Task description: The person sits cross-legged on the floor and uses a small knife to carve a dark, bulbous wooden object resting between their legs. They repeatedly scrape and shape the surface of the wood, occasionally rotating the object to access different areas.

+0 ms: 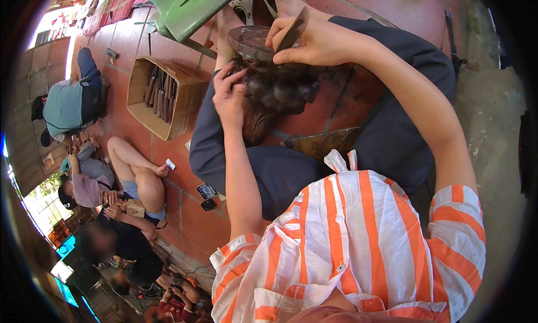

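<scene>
A dark brown wood carving (277, 90) with a cluster of round bulges stands between my bent legs, its flat round end (252, 42) toward the top of the view. My left hand (230, 96) is against the carving's left side, fingers curled around its edge. Pinched in my right hand (314, 43) is a thin, dark, flat strip (294, 29), held at the carving's round end. Whether it is sandpaper or a scraper, I cannot tell. The side of the carving turned away from me is hidden.
An open cardboard box (168, 99) of dark wooden-handled tools stands on the red tiles to the left. A green plastic seat (193, 9) juts in above the carving. A phone (206, 191) lies beside my left leg. Several people sit farther left.
</scene>
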A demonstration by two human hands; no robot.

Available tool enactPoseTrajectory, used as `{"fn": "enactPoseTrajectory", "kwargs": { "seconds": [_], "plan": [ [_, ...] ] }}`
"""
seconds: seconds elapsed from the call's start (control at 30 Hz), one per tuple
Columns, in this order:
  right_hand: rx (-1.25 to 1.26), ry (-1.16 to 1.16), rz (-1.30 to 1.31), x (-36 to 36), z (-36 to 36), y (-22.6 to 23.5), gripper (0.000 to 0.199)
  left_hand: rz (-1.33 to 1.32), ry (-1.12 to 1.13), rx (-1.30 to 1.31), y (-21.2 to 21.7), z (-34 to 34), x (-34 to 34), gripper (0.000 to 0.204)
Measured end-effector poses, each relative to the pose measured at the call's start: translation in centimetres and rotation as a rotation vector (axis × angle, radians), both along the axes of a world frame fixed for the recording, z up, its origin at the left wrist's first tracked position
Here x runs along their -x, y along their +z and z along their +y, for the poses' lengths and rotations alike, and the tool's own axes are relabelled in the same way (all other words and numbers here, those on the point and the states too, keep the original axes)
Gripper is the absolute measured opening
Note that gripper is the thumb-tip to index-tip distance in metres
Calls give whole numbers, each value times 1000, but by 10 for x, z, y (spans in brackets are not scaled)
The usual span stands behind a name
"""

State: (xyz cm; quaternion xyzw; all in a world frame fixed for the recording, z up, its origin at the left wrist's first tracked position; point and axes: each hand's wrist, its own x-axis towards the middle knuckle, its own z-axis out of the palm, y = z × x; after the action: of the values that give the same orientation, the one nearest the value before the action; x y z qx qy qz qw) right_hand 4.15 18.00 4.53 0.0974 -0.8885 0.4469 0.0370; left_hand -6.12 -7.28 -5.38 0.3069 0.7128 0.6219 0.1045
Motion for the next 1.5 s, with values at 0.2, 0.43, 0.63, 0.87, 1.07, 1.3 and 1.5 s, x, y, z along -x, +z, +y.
{"fn": "enactPoseTrajectory", "kwargs": {
  "seconds": [0.2, 0.43, 0.63, 0.87, 1.07, 1.3, 1.5],
  "plan": [
    [389, -220, 36, -36, 29, -19, 15, -230, 225, -83, -2, -28, 14, 31],
    [123, -39, -25, -13, 7, -17, 22, -87, 35, 2, 4, -13, 2, 52],
    [104, 79, -65, 24, -10, -19, 24, 25, -63, 145, 1, 1, -2, 74],
    [0, 55, -227, 43, -14, 2, 26, 78, 16, 224, 7, 5, -8, 60],
    [148, 15, -371, 52, -2, 0, 25, 81, 180, 294, 18, 28, -20, 54],
    [50, 81, -269, 50, -11, 10, 21, 34, 97, 249, 10, 18, -10, 57],
    [-8, 80, -259, 54, -11, 6, 21, -4, 103, 223, 11, 16, -10, 57]
  ]
}}
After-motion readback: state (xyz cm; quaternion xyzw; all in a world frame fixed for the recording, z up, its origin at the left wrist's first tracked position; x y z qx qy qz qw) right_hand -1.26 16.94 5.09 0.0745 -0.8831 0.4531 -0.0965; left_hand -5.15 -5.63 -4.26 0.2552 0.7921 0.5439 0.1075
